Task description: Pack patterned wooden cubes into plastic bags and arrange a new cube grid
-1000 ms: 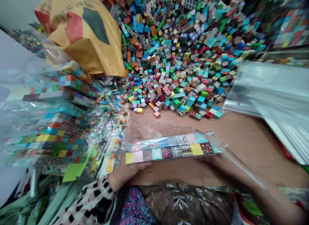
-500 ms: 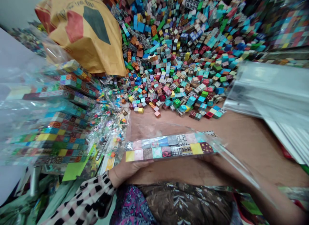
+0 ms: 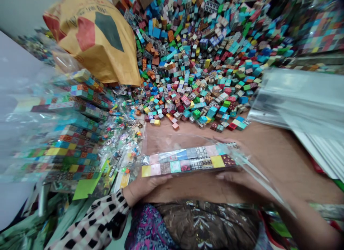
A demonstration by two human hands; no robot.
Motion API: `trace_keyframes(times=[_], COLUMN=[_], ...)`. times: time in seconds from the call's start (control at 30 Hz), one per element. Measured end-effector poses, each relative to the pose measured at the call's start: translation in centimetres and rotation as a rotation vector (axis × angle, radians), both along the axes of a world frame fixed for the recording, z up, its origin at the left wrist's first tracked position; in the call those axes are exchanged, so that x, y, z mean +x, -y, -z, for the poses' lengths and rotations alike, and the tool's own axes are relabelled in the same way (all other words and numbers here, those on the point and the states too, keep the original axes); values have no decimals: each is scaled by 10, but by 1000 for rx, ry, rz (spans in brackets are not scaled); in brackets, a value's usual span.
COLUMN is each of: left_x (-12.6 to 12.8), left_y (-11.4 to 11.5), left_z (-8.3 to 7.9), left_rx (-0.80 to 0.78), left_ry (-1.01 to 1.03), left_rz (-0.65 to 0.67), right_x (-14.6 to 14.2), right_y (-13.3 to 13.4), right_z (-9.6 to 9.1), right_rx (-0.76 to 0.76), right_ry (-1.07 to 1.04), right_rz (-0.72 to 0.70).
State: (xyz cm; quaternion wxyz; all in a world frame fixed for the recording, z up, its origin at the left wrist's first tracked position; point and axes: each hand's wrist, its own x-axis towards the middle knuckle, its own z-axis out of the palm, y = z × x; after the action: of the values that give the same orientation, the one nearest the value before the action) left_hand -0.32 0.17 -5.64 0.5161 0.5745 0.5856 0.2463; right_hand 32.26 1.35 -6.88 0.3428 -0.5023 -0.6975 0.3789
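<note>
Two rows of small patterned, multicoloured cubes lie side by side in a clear plastic bag [image 3: 188, 161], held just above my lap. My left hand [image 3: 145, 187] cups the bag's near left end, with the fingers under the yellow cube. My right hand [image 3: 236, 174] holds the other end, its fingers wrapped around the plastic. Loose bag film trails past that hand towards the lower right.
A large heap of loose cubes [image 3: 193, 71] rises beyond a brown wooden floor [image 3: 276, 160]. A yellow woven sack [image 3: 99, 38] leans at the upper left, beside stacked bagged cube rows [image 3: 67, 146]. Clear plastic sheets [image 3: 298, 99] lie at the right.
The bag has turned slightly, its right end rising. My right fingers now show around the plastic at that end, and the bag's loose film has shifted.
</note>
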Motion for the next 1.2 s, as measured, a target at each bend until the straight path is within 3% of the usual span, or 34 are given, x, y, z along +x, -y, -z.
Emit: trace_keyframes(times=[0.2,0.47,0.67,0.87,0.97,1.07,1.2], left_x=[-3,-6,-3,-4,-19,-42,-64], left_y=[0,-1,-3,-5,-3,2,7], left_z=[3,11,8,6,20,45,72], left_rx=[-77,-47,31,-20,-9,55,144], left_ry=[-43,-61,-14,-102,-259,-392,-451], left_rz=[14,46,39,144,204,386,524], right_x=[-11,-4,-6,-6,-6,-10,-23], right_y=[2,-7,-10,6,24,38,44], right_z=[-16,-3,12,9,3,-6,-10], right_rx=[-121,-149,-107,5,7,-136,-355], right_ry=[-157,-135,-73,115,182,116,-85], right_rz=[60,-78,-105,-64,100,300,286])
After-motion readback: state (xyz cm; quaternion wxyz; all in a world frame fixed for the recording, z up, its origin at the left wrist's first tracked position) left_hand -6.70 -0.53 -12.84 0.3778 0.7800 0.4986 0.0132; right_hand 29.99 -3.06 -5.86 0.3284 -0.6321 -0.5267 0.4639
